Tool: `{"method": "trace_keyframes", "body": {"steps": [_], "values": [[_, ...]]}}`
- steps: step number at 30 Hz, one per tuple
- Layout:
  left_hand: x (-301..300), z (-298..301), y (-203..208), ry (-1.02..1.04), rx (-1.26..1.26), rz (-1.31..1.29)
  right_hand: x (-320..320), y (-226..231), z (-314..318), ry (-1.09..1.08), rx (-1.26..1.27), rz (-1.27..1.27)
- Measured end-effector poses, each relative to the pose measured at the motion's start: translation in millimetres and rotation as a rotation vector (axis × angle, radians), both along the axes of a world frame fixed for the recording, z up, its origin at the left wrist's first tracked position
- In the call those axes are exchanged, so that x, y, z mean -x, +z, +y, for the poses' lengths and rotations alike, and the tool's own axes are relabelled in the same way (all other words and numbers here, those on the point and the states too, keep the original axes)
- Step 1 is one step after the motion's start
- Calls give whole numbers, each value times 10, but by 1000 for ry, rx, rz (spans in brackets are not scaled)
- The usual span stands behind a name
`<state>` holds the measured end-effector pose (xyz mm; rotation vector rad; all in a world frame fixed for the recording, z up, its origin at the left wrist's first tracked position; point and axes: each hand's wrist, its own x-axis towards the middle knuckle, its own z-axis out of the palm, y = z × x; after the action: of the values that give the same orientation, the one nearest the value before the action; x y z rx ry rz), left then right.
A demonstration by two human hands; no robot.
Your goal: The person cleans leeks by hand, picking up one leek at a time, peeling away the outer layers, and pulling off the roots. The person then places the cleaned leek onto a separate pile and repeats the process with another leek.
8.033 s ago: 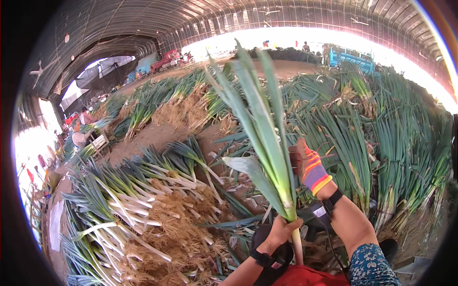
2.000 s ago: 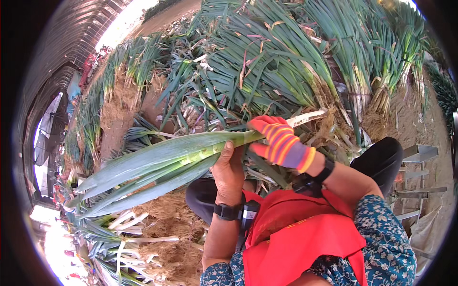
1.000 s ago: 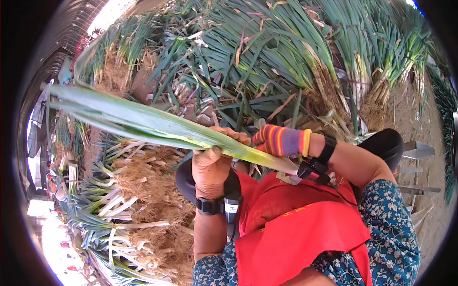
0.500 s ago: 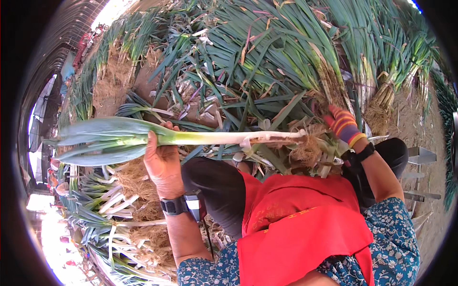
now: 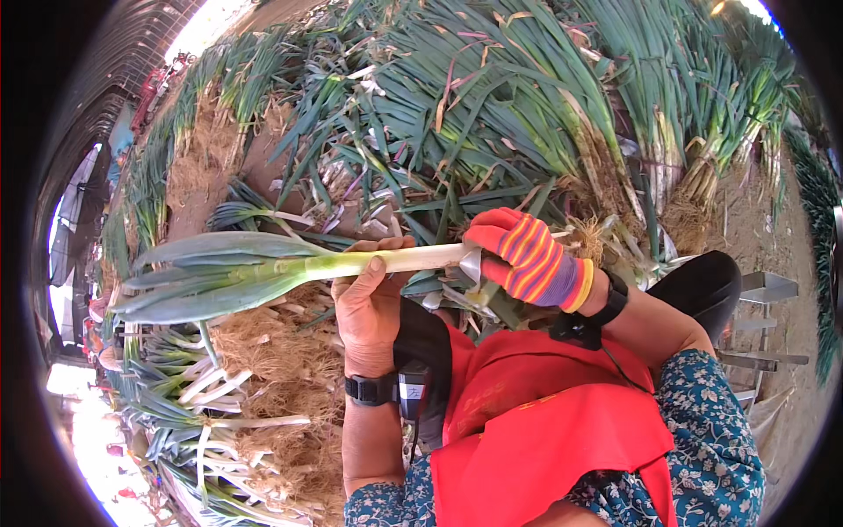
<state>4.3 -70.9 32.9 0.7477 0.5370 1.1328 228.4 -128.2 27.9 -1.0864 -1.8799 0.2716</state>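
Observation:
A large green onion [image 5: 413, 259] lies level across in front of me, its broad leaves to the left and its white stalk to the right. My left hand [image 5: 369, 294], bare, is closed round the stalk just below the leaves. Toward the root end, my right hand [image 5: 531, 263], in a striped orange, yellow and purple glove, closes on the same stalk. A pale loose flap of skin [image 5: 471, 263] shows by the gloved fingers. Brown roots [image 5: 587, 237] stick out past the glove.
A big heap of green onions [image 5: 474, 105] lies ahead, with upright bunches [image 5: 663, 132] at the right. On my left more onions [image 5: 206, 378] lie piled with roots [image 5: 281, 395] toward me. A red apron [image 5: 544, 413] covers my lap. A metal frame [image 5: 768, 288] stands at the right.
My right hand has come left from beyond the root end and closed on the white stalk. My left hand and the onion have shifted right.

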Motion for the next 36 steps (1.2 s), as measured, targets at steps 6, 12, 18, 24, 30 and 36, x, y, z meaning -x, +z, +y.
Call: {"method": "trace_keyframes", "body": {"steps": [6,12,18,24,30,36], "values": [[53,104,-80,111,-132,-55,79,89,-193,-110,-163,-746],[348,136,26,240,-151,76,-894,-974,-275,24,810,-922],[531,233,179,326,-74,118,-1399,-1155,-526,-270,958,-793],[290,156,-12,344,56,136,-807,-935,65,-260,443,-795],[363,164,-97,371,74,218,-1155,-1647,146,-166,553,-358],[570,244,192,472,-11,360,-2627,-2209,-537,-848,825,-447]]}}
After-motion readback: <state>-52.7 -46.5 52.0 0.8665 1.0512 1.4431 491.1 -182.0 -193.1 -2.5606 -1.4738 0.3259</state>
